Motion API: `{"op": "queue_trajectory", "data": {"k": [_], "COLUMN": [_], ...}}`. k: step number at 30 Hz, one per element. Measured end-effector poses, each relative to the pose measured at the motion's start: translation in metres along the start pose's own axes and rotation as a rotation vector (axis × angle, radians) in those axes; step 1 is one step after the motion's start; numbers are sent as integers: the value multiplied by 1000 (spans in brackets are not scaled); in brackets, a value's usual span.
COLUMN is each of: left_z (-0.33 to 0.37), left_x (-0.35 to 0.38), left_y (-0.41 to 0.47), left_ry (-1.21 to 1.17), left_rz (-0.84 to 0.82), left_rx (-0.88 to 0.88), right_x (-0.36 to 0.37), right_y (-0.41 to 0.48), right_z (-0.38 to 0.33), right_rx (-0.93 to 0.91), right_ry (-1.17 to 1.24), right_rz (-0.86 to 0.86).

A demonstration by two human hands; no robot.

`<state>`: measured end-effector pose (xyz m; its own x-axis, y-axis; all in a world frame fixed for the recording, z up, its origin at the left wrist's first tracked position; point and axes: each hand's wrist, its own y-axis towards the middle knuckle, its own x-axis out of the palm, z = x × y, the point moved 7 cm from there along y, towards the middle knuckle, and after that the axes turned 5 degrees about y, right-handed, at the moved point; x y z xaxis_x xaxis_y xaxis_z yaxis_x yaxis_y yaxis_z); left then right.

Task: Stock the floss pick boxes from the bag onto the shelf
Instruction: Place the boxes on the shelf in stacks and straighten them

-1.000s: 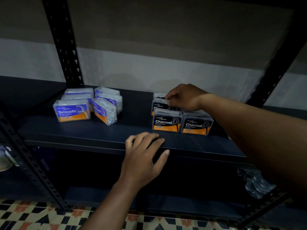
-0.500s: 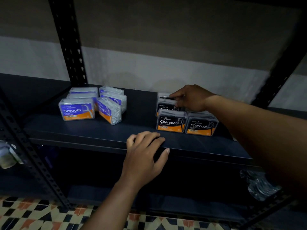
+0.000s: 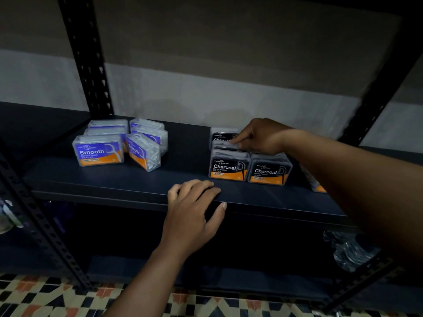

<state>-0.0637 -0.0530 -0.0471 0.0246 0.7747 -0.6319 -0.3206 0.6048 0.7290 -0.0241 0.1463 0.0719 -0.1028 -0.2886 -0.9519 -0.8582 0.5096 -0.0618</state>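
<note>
A dark metal shelf [image 3: 114,181] spans the view above a patterned tile floor [image 3: 34,300]. The right hand [image 3: 261,136] reaches to the back, fingertips pressing the top of a middle-row Charcoal box [image 3: 225,145] — whether the grip closes on it I cannot tell. The left hand [image 3: 194,216] lies flat on the shelf's front edge, grip released. Smooth boxes [image 3: 98,151] cluster at left — two front Charcoal boxes [image 3: 229,165] stand side by side.

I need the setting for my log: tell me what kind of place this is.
Probably a storeroom or a small shop's stock area. A dark metal rack with slotted uprights stands against a bare wall, and its shelf holds grouped floss pick boxes. The floor has patterned tiles.
</note>
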Motion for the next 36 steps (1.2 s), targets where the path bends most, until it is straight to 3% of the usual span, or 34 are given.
{"op": "queue_trajectory", "data": {"k": [29, 36], "left_z": [1, 1], "left_x": [0, -1], "left_y": [0, 1], "left_ry": [-1, -7], "left_rz": [25, 5], "left_rx": [0, 20], "right_x": [4, -22], "right_y": [-1, 20], "right_z": [3, 3], "right_rx": [-66, -92], "right_ry": [61, 47], "right_rz": [7, 207]}}
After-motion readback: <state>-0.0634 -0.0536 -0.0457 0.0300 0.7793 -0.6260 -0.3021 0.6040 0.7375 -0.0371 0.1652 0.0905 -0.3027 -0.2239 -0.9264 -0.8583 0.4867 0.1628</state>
